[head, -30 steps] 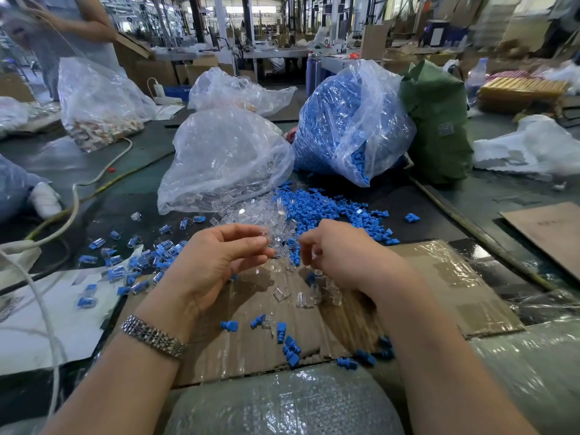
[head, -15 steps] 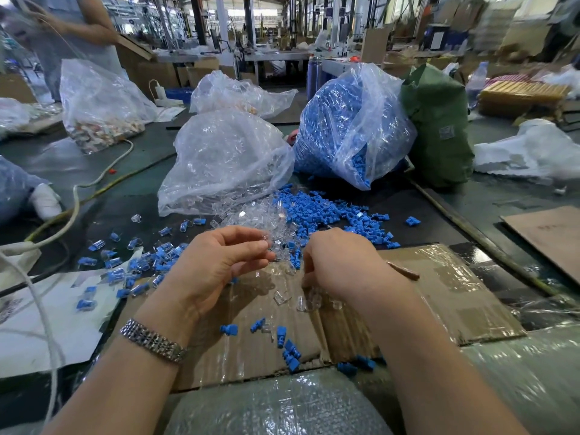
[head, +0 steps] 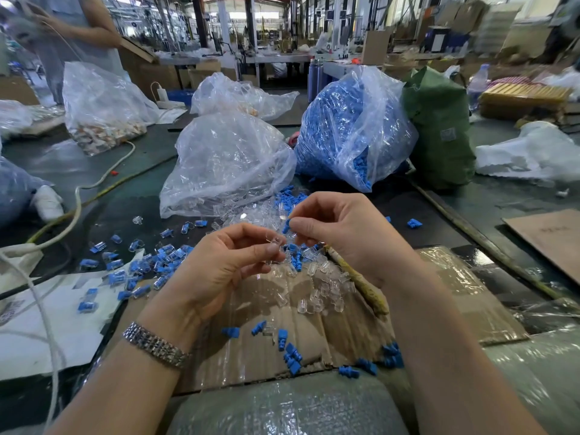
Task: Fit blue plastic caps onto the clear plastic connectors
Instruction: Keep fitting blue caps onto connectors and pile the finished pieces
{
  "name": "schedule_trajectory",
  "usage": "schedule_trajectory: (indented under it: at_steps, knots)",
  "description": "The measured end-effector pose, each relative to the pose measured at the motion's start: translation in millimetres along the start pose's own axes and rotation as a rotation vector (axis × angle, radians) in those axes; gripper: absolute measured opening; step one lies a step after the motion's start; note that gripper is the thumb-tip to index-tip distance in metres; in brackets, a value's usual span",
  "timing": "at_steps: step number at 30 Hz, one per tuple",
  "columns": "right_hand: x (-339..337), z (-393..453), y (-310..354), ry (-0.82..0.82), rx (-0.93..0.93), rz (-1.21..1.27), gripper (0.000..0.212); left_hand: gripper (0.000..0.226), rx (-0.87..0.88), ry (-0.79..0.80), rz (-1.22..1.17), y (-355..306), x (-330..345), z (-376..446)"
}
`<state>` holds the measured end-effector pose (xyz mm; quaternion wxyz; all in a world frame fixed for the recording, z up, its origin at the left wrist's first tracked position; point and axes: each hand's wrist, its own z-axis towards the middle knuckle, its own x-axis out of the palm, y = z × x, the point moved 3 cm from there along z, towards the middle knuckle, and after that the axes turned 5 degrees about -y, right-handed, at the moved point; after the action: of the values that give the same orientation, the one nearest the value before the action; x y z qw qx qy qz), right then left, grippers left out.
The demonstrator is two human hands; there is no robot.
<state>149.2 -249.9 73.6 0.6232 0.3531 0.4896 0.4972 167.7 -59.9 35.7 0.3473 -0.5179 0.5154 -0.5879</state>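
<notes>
Your right hand [head: 339, 233] pinches a small blue plastic cap [head: 286, 227] between thumb and forefinger, the other fingers curled. Your left hand [head: 219, 268] pinches a small clear plastic connector [head: 275, 243] at its fingertips, thumb and forefinger closed on it. The two pieces are raised above the flattened brown cardboard sheet [head: 251, 346], nearly touching. The cap sits just above and slightly right of the connector, so the joining move is probably short: down and leftward. The cap's long axis looks tilted, top toward the right; how the connector's opening faces is too small to tell. More loose clear connectors [head: 323, 296] lie below your hands, and loose blue caps [head: 292, 356] are scattered nearer you.
</notes>
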Motion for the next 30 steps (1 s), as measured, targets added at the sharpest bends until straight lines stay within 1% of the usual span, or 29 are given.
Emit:
schedule_trajectory:
  at_steps: [5, 9, 12, 15, 20, 21, 22, 23, 25, 26, 27, 28, 29, 30]
  knots:
    - [7, 0, 0, 0.033, -0.050, -0.105, 0.005, 0.023, -0.002, -0.030, -0.084, 2, 3, -1]
    - [11, -1, 0, 0.035, -0.074, -0.168, 0.007, 0.023, 0.021, -0.018, -0.085, -2, 5, -3]
    - [12, 0, 0, 0.042, -0.083, -0.223, 0.008, 0.019, 0.021, -0.017, -0.104, -2, 4, -3]
    - [14, 0, 0, 0.061, -0.099, -0.252, 0.007, 0.015, 0.025, -0.016, -0.129, -1, 3, -2]
    - [15, -1, 1, 0.076, -0.096, -0.271, 0.004, 0.019, 0.028, -0.005, -0.110, -1, 3, -2]
    - [14, -1, 1, 0.078, -0.079, -0.274, 0.002, 0.022, 0.023, -0.003, -0.111, -1, 2, -1]
    - [10, -1, 0, 0.068, -0.060, -0.314, 0.006, 0.023, 0.019, -0.003, -0.115, -1, 2, -1]
    - [3, 0, -4, 0.040, -0.030, -0.406, 0.013, 0.024, 0.015, -0.004, -0.120, -1, 2, 0]
    - [-16, 0, -14, -0.041, 0.091, -0.720, 0.027, 0.022, 0.017, -0.007, -0.128, -1, 2, 0]
    - [-25, -1, -19, -0.051, 0.194, -0.886, 0.033, 0.021, 0.019, -0.006, -0.134, -1, 2, 0]
    - [-31, -2, -24, -0.032, 0.309, -1.014, 0.034, 0.020, 0.019, -0.008, -0.143, -1, 1, 1]
    - [-36, -4, -29, 0.003, 0.408, -1.088, 0.033, 0.020, 0.019, -0.013, -0.152, -1, 1, 1]
    - [-37, -4, -32, 0.040, 0.472, -1.111, 0.035, 0.019, 0.017, -0.019, -0.160, 0, 0, 2]
    - [-38, -4, -36, 0.070, 0.496, -1.100, 0.041, 0.019, 0.014, -0.024, -0.167, 0, -1, 3]
